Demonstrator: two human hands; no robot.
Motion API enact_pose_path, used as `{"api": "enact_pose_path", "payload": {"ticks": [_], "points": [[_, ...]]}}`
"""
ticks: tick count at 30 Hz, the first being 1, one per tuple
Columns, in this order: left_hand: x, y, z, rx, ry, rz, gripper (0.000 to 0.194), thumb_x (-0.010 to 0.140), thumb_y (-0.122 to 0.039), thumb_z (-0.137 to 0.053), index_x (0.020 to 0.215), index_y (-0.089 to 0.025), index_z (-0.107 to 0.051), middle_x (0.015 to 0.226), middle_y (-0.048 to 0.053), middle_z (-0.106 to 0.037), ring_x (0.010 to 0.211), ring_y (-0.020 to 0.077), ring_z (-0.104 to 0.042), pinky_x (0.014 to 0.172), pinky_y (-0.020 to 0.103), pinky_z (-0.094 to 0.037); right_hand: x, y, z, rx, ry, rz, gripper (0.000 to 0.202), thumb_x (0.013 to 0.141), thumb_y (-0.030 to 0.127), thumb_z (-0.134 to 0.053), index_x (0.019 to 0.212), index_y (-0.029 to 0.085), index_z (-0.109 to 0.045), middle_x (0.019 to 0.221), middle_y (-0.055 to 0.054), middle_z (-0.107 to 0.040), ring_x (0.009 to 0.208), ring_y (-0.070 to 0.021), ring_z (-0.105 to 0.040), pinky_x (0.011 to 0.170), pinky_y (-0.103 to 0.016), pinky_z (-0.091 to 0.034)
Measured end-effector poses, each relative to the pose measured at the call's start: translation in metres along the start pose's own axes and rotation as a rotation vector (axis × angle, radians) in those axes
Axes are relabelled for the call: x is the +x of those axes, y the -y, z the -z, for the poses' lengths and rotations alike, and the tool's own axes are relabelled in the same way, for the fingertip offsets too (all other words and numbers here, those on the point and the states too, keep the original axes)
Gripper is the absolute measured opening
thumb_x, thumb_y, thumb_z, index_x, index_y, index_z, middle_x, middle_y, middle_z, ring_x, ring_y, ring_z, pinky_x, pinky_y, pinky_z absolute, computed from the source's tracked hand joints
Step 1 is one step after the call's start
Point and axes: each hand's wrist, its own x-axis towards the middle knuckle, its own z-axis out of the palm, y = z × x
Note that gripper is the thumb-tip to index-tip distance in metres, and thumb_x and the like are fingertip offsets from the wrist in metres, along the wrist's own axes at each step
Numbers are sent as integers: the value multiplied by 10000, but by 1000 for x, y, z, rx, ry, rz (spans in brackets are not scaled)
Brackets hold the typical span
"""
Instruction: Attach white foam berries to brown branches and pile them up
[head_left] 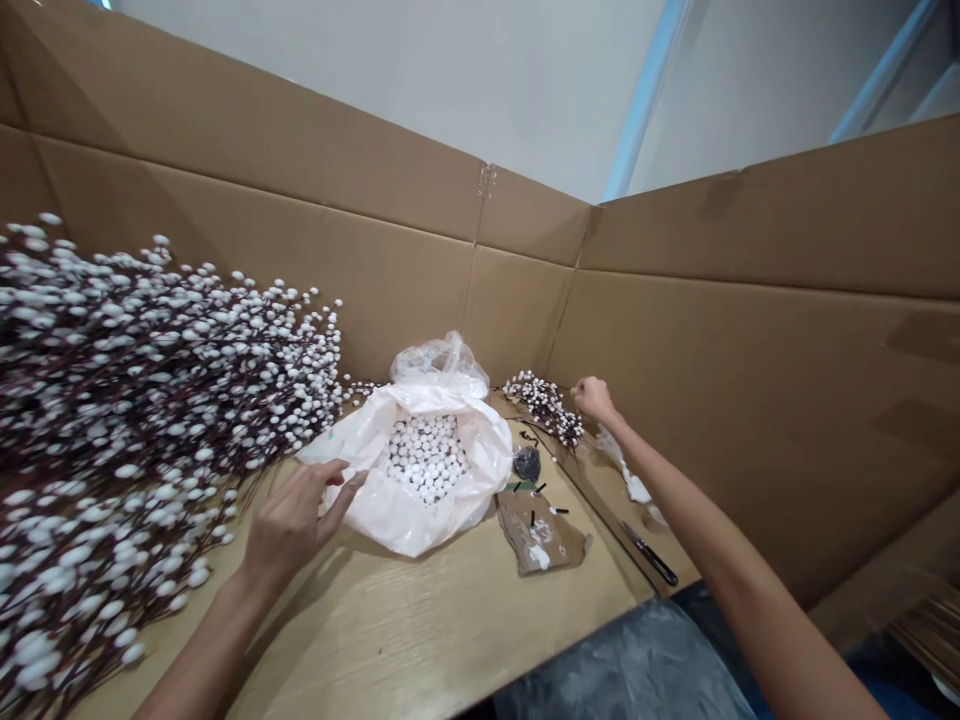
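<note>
At the left edge of a pale plastic bag (480, 450) filled with white balls (427, 458), my left hand (296, 520) is held with thumb and fingers apart, nothing between them. Farther off to the right, my right hand (594, 398) is closed beside a small bunch of white-berried stems (546, 403); what its fingers pinch is too small to make out. A large heap of white-berried branches (165, 360) fills the left side. Right of the bag lies a torn brown cardboard piece (544, 540) with white smears and short black pieces on it.
Behind the bag sits a clear plastic bag (439, 365). A round dark object (526, 462) and a black-handled knife (652, 557) lie on the wooden table (420, 630). Cardboard walls (375, 250) stand around the back and right.
</note>
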Motion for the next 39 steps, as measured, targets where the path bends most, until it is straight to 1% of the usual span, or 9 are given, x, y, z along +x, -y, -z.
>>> {"api": "enact_pose_path", "payload": {"ticks": [6, 10, 16, 21, 26, 31, 35, 37, 39], "points": [[-1, 0, -1, -10, 15, 22, 60, 898, -199, -512, 890, -141, -526, 588, 1, -592, 454, 121, -562, 465, 218, -432, -1, 0, -8, 63, -12, 1, 236, 877, 299, -570, 1046, 136, -596, 1030, -66, -623, 890, -177, -622, 750, -339, -528], [-1, 0, -3, -10, 8, 32, 53, 891, -192, -523, 890, -140, -533, 588, 0, -596, 443, 117, -553, 466, 218, -428, -4, 0, -9, 162, -78, 4, 222, 892, 305, -544, 1015, 130, -603, 1003, -57, -632, 855, -163, -623, 742, -340, -530], [-2, -2, -5, -23, -3, 70, 76, 901, -212, -502, 883, -150, -542, 596, 4, -610, 425, 108, -526, 454, 212, -415, -5, -4, 6, 365, -191, 16, 198, 888, 305, -552, 853, 120, -613, 804, -14, -637, 683, -113, -605, 647, -279, -515], [-5, -4, -8, -22, 13, 107, 100, 892, -225, -517, 895, -133, -557, 601, 10, -610, 421, 106, -518, 454, 213, -414, -4, -6, 19, 608, -297, 26, 190, 876, 239, -540, 720, 133, -564, 539, 67, -514, 450, -73, -494, 498, -220, -439], [-4, -6, -13, -91, -6, 208, 88, 877, -221, -519, 870, -149, -569, 608, 4, -613, 411, 103, -509, 458, 217, -427, -5, -2, 32, 864, -384, 63, 164, 807, 161, -474, 646, 180, -496, 462, 70, -475, 364, -72, -436, 394, -196, -360], [29, -34, -17, -408, 35, 508, 150, 818, -297, -569, 900, -172, -575, 659, -2, -625, 463, 110, -545, 485, 227, -462, -15, 6, 52, 1048, -388, 157, 140, 763, 218, -531, 633, 183, -491, 460, 70, -483, 339, -48, -399, 356, -167, -323], [90, -73, -28, -975, 202, 919, 302, 760, -374, -607, 991, -187, -552, 780, 28, -638, 742, 185, -633, 562, 258, -506, -38, 18, 68, 1136, -351, 277, 185, 736, 314, -615, 654, 178, -520, 473, 68, -496, 339, -42, -393, 348, -167, -317], [122, -87, -36, -1292, 300, 1078, 365, 736, -371, -647, 1026, -175, -547, 814, 48, -634, 725, 190, -629, 520, 251, -487, -56, 25, 72, 1164, -313, 343, 226, 719, 370, -646, 676, 175, -540, 489, 64, -509, 342, -44, -397, 349, -175, -327], [151, -96, -46, -1569, 417, 1251, 315, 748, -388, -665, 922, -146, -562, 822, 81, -641, 641, 159, -614, 537, 254, -487, -77, 33, 74, 1184, -275, 402, 271, 706, 424, -665, 699, 176, -555, 515, 58, -527, 349, -46, -404, 350, -182, -335]]}}
